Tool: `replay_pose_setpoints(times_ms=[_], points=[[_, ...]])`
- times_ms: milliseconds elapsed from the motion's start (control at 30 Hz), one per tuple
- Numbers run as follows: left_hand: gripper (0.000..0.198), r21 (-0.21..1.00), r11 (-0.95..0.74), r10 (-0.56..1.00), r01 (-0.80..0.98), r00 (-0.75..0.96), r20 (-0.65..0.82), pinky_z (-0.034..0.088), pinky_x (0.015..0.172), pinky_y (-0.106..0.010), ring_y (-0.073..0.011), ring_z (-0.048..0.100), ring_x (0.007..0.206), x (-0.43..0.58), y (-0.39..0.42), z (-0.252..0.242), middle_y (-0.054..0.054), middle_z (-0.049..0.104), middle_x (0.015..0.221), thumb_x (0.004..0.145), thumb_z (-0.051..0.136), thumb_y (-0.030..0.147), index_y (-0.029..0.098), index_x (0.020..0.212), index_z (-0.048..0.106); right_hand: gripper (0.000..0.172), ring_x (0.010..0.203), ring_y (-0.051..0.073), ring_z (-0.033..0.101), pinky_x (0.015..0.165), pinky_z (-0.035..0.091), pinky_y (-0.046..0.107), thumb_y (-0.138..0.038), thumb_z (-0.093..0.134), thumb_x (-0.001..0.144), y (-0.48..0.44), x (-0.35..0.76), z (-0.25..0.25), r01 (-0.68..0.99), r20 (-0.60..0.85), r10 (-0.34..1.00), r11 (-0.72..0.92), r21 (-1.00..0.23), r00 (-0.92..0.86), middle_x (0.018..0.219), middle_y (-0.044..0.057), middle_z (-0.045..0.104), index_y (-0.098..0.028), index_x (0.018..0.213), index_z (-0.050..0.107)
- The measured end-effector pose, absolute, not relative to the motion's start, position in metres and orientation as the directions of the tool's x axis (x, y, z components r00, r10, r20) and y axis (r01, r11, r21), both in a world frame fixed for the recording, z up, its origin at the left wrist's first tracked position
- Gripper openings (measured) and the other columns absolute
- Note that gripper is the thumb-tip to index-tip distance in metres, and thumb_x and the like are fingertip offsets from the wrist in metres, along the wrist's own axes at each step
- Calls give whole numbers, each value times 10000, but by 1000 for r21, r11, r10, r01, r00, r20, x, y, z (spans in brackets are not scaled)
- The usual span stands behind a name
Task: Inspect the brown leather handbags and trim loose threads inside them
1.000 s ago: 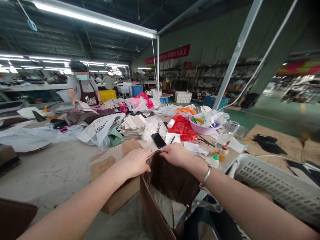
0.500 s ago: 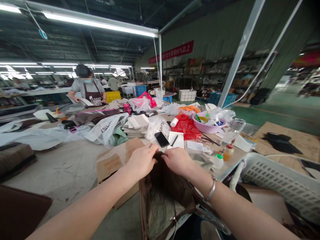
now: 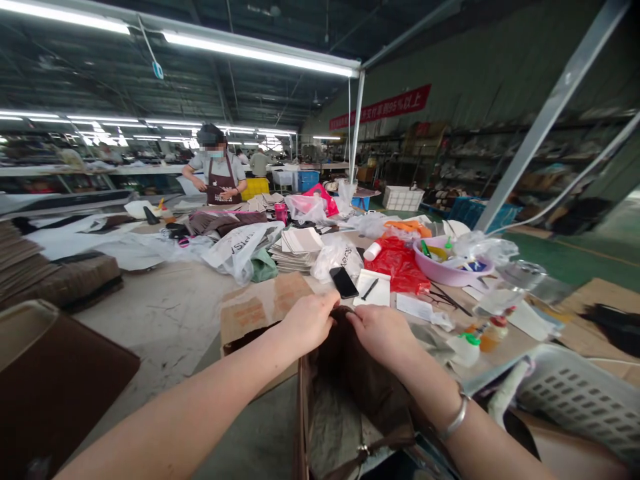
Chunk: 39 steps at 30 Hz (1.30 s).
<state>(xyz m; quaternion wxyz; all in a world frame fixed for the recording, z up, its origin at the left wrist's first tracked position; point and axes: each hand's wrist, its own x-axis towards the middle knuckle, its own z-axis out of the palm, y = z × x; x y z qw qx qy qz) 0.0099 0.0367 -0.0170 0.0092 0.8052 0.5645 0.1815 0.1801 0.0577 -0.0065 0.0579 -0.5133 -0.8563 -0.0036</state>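
The far rim of an open brown bag (image 3: 367, 393) is pinched by the left hand (image 3: 311, 321) and the right hand (image 3: 384, 333), set close together; the bag is held just right of a cardboard box (image 3: 267, 303), a phone (image 3: 344, 283) is laid beyond it, and a basket (image 3: 583, 387) is placed well to its right
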Motion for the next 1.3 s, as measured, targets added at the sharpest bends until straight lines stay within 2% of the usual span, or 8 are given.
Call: replay_pose_setpoints(times_ms=[100, 200, 367, 500, 600, 800, 1033, 1300], points=[[252, 264, -358, 914, 895, 279, 293, 451, 665, -282, -212, 634, 792, 8, 37, -18, -21, 646, 820, 737, 555, 123, 208, 963, 483, 288, 798, 216, 644, 620, 387, 275, -438, 448, 873, 56, 184, -2, 858, 124, 861, 505, -96, -493, 850, 47, 701, -240, 933, 648], [286, 311, -359, 918, 880, 272, 288, 453, 681, -278, -208, 634, 819, 8, 38, -19, -21, 648, 852, 718, 551, 101, 214, 969, 471, 408, 788, 194, 633, 599, 379, 252, -549, 574, 760, 58, 188, 1, 808, 132, 831, 556, -196, -540, 845, 14, 693, -278, 1063, 613], [339, 352, -313, 941, 882, 238, 241, 458, 700, -298, -229, 640, 857, 10, 41, -23, -33, 661, 879, 727, 576, 133, 218, 1030, 450, 212, 827, 150, 613, 660, 385, 222, -369, 571, 801, 73, 189, -3, 742, 149, 786, 616, -263, -600, 898, -4, 691, -285, 967, 674], [325, 370, -320, 940, 872, 243, 241, 456, 704, -291, -217, 636, 857, 11, 41, -21, -11, 659, 868, 720, 624, 155, 225, 991, 459, 191, 808, 160, 609, 639, 380, 229, -362, 555, 801, 84, 189, -9, 726, 181, 764, 646, -235, -620, 852, 2, 696, -268, 888, 696], [266, 311, -357, 920, 881, 274, 280, 451, 701, -286, -191, 618, 818, 13, 39, -16, 3, 633, 879, 715, 641, 159, 222, 924, 488, 217, 810, 177, 611, 664, 383, 246, -386, 540, 802, 87, 189, -12, 735, 184, 759, 651, -192, -624, 850, 19, 701, -255, 876, 697], [110, 86, -407, 868, 909, 355, 348, 452, 752, -272, -155, 586, 847, 19, 37, -12, -11, 569, 994, 778, 569, 162, 211, 876, 563, 281, 843, 195, 619, 713, 406, 259, -392, 480, 827, 83, 189, -18, 778, 157, 800, 600, -185, -579, 863, 61, 699, -224, 896, 694], [119, -120, -378, 858, 918, 397, 327, 458, 703, -272, -155, 579, 801, 25, 35, -9, -12, 575, 928, 838, 491, 190, 207, 828, 608, 264, 834, 201, 632, 691, 435, 252, -349, 480, 809, 79, 187, -16, 802, 162, 824, 566, -194, -542, 858, 75, 700, -215, 882, 696], [111, -101, -407, 835, 908, 414, 362, 461, 718, -262, -149, 580, 803, 25, 36, -9, -23, 567, 973, 802, 513, 143, 196, 823, 608, 300, 855, 207, 630, 719, 442, 265, -388, 460, 829, 76, 186, -15, 808, 166, 828, 560, -181, -536, 880, 83, 699, -213, 893, 695]])
